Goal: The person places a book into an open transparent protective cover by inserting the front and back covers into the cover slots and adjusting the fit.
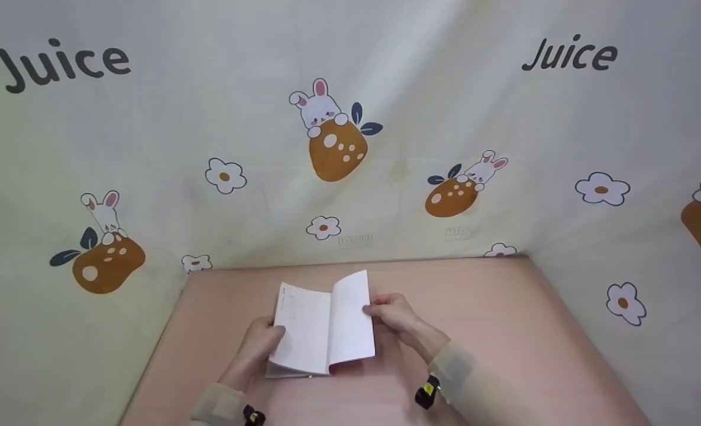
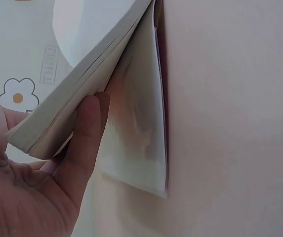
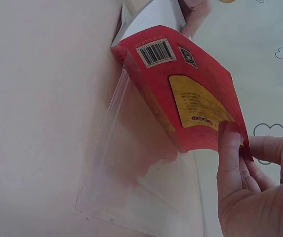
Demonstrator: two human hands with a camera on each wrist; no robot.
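I find the white-paged paperback book (image 1: 300, 337) open over the smooth pink surface (image 1: 504, 343), at six o'clock in the head view. The left hand (image 1: 260, 337) pinches its page block at nine o'clock; the right hand (image 1: 399, 312) pinches the red card cover (image 3: 163, 86) at three. A clear plastic sleeve (image 3: 124, 158) lies at seven o'clock from that cover. I judge: keep the cover flat, avoid creasing.

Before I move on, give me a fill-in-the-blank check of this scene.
The left hand and right hand hold the book ____, not closed.
The cover pinched by the right hand is mostly ____ on its outer side.
The striped rectangle printed on that cover is a ____.
The large dark word on the backdrop reads ____.

Missing words: open; red; barcode; Juice.
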